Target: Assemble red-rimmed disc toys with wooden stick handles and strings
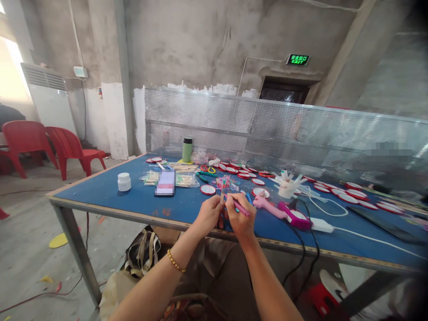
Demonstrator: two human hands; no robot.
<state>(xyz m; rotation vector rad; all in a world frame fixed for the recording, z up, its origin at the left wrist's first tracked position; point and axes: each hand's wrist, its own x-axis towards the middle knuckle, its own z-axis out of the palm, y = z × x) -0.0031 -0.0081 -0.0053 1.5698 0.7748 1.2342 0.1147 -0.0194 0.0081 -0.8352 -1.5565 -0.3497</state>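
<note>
Wooden stick [222, 192] rises between the hands [209, 211].

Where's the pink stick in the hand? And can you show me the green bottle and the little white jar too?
Pink stick [241, 208]: head view, on its shaft.
Green bottle [187, 152]: head view, on its body, below the black lid.
White jar [124, 183]: head view, on its side, below the lid.

Before me I see a rough grey wall [174, 44] and a glowing green exit sign [298, 59]. At my left it is bright, and red chairs [25, 137] stand on the grey floor [26, 249].
</note>
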